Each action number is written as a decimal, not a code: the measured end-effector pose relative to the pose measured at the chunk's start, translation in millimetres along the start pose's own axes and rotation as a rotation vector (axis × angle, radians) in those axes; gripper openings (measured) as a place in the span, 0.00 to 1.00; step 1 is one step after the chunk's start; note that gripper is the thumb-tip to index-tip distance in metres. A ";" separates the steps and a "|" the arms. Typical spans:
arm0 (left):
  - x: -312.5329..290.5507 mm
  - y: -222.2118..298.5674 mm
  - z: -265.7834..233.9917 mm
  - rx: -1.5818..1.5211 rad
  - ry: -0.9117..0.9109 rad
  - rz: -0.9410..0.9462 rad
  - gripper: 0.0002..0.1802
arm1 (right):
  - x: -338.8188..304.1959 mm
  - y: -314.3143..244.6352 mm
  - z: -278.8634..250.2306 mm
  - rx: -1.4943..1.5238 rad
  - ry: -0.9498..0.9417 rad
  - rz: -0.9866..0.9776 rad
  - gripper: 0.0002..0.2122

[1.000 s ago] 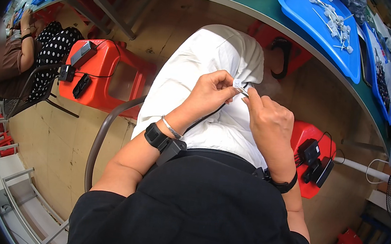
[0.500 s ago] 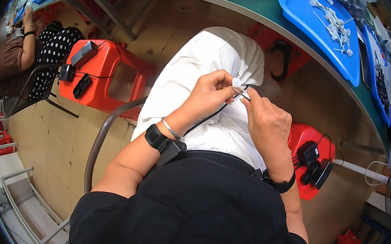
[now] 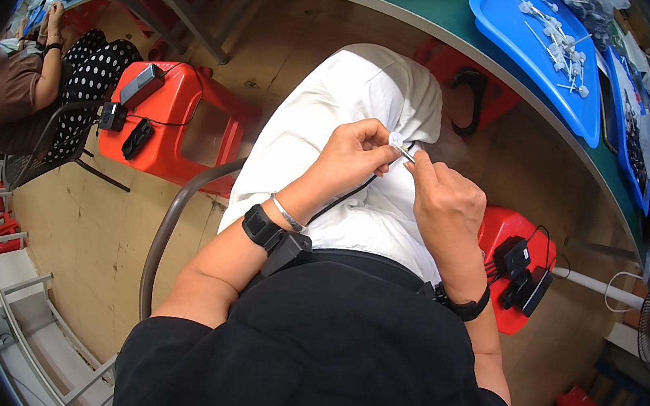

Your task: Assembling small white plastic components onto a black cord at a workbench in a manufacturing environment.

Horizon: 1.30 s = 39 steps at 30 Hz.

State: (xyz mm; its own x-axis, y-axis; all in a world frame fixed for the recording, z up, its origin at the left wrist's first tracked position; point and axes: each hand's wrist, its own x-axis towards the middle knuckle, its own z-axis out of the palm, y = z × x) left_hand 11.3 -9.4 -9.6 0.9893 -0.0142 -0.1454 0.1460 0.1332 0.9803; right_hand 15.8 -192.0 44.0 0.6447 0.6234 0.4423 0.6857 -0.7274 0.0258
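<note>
Above the white trousers (image 3: 307, 145), the left hand (image 3: 359, 152) pinches a small white piece (image 3: 395, 140); the right hand (image 3: 447, 197) pinches a thin rod (image 3: 407, 155) that seems to touch it. A red stool (image 3: 168, 135) stands left of the trousers; beyond them, rightward, a blue tray (image 3: 512, 36) holds stemmed pieces (image 3: 557, 55).
</note>
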 end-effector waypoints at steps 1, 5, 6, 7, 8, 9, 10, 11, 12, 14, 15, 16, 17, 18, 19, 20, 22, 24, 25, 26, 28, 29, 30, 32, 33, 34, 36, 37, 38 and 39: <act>0.1 0.1 -0.2 0.000 -0.001 0.000 0.03 | -0.1 -0.5 0.7 -0.003 0.004 0.000 0.09; 1.5 -3.6 -1.9 -0.012 0.011 0.021 0.03 | 1.1 0.3 2.6 0.047 0.002 0.010 0.10; 2.0 -5.0 -2.4 -0.046 0.020 0.042 0.04 | 0.9 1.2 2.7 0.048 0.004 0.009 0.10; 2.5 -4.9 -2.5 -0.047 0.020 0.043 0.04 | 0.1 3.2 2.4 0.086 0.020 0.026 0.11; 3.0 -4.9 -2.6 -0.061 0.018 0.061 0.04 | -0.4 4.9 2.1 0.124 0.036 0.044 0.12; 3.3 -4.8 -2.8 -0.076 0.015 0.079 0.05 | -0.2 5.9 1.1 0.124 0.036 0.042 0.12; 3.1 -4.9 -3.0 -0.076 0.016 0.080 0.05 | 0.2 6.5 -0.7 0.122 0.048 0.044 0.12; 2.9 -5.0 -3.2 -0.071 0.017 0.081 0.05 | 0.5 6.7 -1.7 0.120 0.059 0.047 0.13; 2.7 -5.1 -3.5 -0.067 0.019 0.082 0.05 | 0.8 6.6 -1.7 0.120 0.059 0.046 0.13; 2.7 -6.4 -3.7 -0.069 0.013 0.089 0.05 | 1.2 6.3 -1.8 0.130 0.047 0.036 0.12; 2.7 -6.9 -3.8 -0.070 0.007 0.096 0.05 | 0.9 6.3 -1.3 0.130 0.047 0.035 0.12; 2.6 -6.4 -3.6 -0.070 0.008 0.096 0.05 | 0.2 6.5 -0.4 0.128 0.033 0.034 0.12; 2.3 -5.3 -3.2 -0.067 0.006 0.090 0.06 | -0.1 6.6 0.2 0.127 0.019 0.033 0.12; 2.1 -4.5 -2.8 -0.064 0.005 0.083 0.06 | 0.1 6.4 0.3 0.127 0.019 0.033 0.12; 1.9 -4.4 -2.2 -0.065 0.006 0.083 0.06 | 0.3 5.8 0.7 0.119 0.018 0.026 0.12; 1.8 -4.3 -1.5 -0.064 0.016 0.092 0.04 | 0.5 5.2 1.0 0.111 0.018 0.020 0.12; 1.7 -4.5 -1.8 -0.063 0.026 0.102 0.03 | 0.9 4.4 0.7 0.075 0.025 0.011 0.11; 1.7 -5.0 -3.7 -0.013 0.004 0.064 0.04 | 1.7 3.2 -0.3 0.039 0.032 0.002 0.11; 1.7 -5.6 -4.2 -0.013 0.005 0.064 0.04 | 2.1 2.2 -0.8 0.005 0.042 -0.009 0.10; 1.8 -6.2 -4.7 -0.001 0.002 0.062 0.04 | 2.4 1.5 -1.1 -0.028 0.053 -0.019 0.10; 2.0 -5.9 -4.8 0.011 -0.002 0.061 0.04 | 1.3 0.8 0.9 -0.041 0.046 -0.021 0.10; 2.1 -5.2 -4.5 0.015 -0.003 0.050 0.04 | 0.5 0.8 1.9 -0.054 0.039 -0.022 0.10; 2.4 -4.8 -4.2 0.019 -0.004 0.038 0.04 | 0.2 1.1 2.7 -0.055 0.039 -0.022 0.10; 3.0 -6.8 -5.8 0.005 -0.002 0.032 0.04 | 0.9 1.8 4.2 -0.019 0.053 -0.017 0.10; 3.2 -7.6 -6.5 -0.009 0.000 0.026 0.03 | 0.9 2.1 3.4 -0.019 0.054 -0.017 0.10; 3.2 -7.0 -6.7 -0.009 0.000 0.027 0.03 | 0.9 2.8 1.8 0.062 0.044 0.011 0.10; 2.8 -5.9 -6.9 -0.032 0.031 0.096 0.03 | 0.6 3.6 0.9 0.144 0.034 0.038 0.09; 3.3 -7.2 -6.8 -0.032 0.030 0.097 0.03 | 0.2 3.9 0.7 0.233 0.047 0.080 0.09; 4.1 -10.0 -6.7 -0.037 0.049 0.137 0.05 | -0.1 4.2 0.5 0.323 0.059 0.122 0.09; 4.6 -11.6 -6.6 -0.042 0.068 0.176 0.07 | -0.2 4.9 -0.4 0.322 0.060 0.122 0.09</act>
State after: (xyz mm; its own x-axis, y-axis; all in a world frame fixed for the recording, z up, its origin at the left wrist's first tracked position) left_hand 14.2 -4.4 -22.6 0.9967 0.0796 0.0178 -0.0311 0.1693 0.9851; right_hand 18.9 -195.8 44.4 0.7143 0.5123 0.4767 0.6821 -0.6620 -0.3106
